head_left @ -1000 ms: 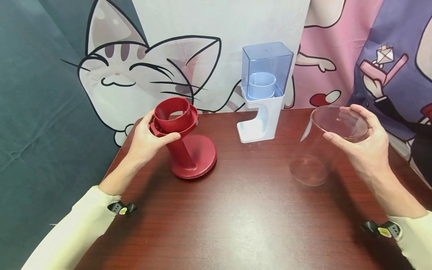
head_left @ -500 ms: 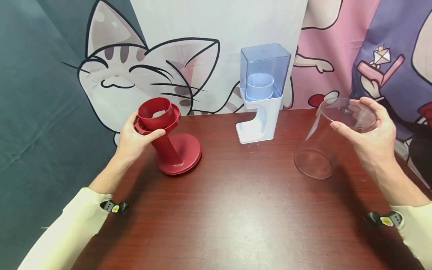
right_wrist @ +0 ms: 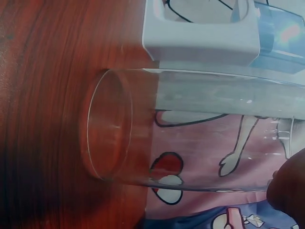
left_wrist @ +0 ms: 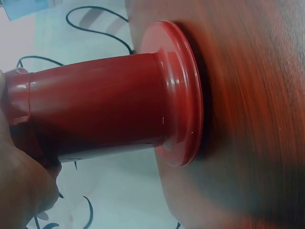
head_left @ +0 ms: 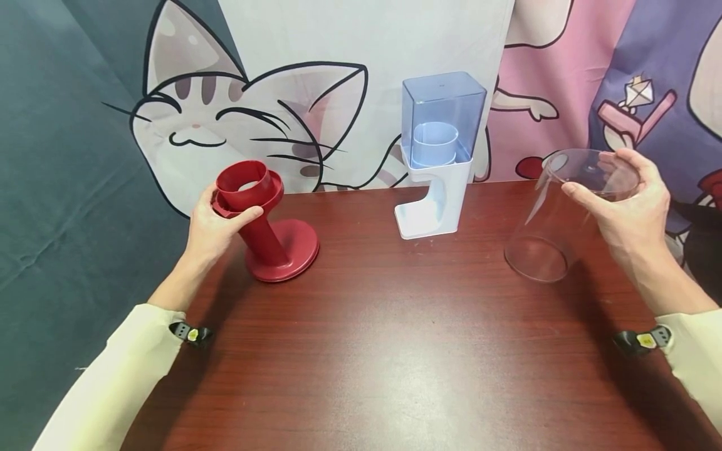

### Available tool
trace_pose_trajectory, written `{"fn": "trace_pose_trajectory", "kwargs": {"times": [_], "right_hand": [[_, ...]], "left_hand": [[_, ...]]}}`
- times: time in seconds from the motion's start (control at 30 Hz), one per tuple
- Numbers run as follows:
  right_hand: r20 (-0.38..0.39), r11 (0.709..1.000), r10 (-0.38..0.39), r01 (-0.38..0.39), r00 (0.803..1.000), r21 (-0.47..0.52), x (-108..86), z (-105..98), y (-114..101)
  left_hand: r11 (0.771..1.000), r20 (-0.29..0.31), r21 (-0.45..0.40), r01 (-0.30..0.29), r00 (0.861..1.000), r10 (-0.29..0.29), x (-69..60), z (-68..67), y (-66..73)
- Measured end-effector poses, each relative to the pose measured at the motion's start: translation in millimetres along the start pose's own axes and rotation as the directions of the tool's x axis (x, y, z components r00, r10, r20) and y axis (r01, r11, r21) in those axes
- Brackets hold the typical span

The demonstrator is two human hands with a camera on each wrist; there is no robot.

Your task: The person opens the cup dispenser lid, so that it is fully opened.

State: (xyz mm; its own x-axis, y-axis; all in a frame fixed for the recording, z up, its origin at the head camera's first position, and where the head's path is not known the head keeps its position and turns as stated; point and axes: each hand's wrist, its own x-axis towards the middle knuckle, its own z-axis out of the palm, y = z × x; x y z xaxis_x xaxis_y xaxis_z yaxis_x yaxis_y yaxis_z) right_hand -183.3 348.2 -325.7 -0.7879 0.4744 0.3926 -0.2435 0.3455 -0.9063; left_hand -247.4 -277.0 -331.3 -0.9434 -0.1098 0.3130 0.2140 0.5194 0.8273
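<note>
At the left of the head view, the left hand [head_left: 217,228] grips the upper part of a red stand [head_left: 262,241], which has a ring-shaped top and a round base. The left wrist view shows the red column [left_wrist: 100,102] and its base close to the wooden surface. On the right, the right hand [head_left: 634,216] holds a clear cylinder [head_left: 555,219] near its upper rim, thumb on the near side and fingers around the far side. The cylinder's other end [right_wrist: 109,126] is low over or on the table; which one, I cannot tell.
A white dispenser [head_left: 451,194] with a translucent blue box [head_left: 442,100] on top stands at the back of the brown table [head_left: 383,351], between the hands. Printed cloth with a cartoon cat [head_left: 197,150] hangs behind, and a dark green cloth [head_left: 68,188] hangs at the left.
The left hand and the red stand have shifted left. The right hand and the clear cylinder have moved right and farther back. The white dispenser stays in place on the table.
</note>
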Motion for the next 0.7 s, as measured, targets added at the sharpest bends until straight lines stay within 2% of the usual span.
{"fn": "trace_pose_trajectory", "kwargs": {"times": [0.13,0.33,0.53,0.7], "right_hand": [[-0.005,1.000,0.014,-0.013,1.000,0.016,6.6,2.7,5.2],[-0.003,0.999,0.046,-0.046,0.999,-0.015,12.4,6.0,11.3],[-0.004,0.999,0.042,-0.042,0.999,-0.035,18.0,9.2,13.9],[0.009,0.998,0.042,-0.042,0.999,-0.055,21.2,10.0,17.0]], "left_hand": [[1.000,-0.005,-0.006,0.002,1.000,-0.002,6.3,1.7,-7.1],[1.000,-0.004,0.008,0.017,1.000,-0.017,11.4,4.4,-11.0],[0.996,-0.010,0.065,0.052,0.999,-0.052,16.9,4.9,-13.2],[0.997,-0.010,0.051,0.061,0.998,-0.061,24.0,4.9,-17.4]]}}
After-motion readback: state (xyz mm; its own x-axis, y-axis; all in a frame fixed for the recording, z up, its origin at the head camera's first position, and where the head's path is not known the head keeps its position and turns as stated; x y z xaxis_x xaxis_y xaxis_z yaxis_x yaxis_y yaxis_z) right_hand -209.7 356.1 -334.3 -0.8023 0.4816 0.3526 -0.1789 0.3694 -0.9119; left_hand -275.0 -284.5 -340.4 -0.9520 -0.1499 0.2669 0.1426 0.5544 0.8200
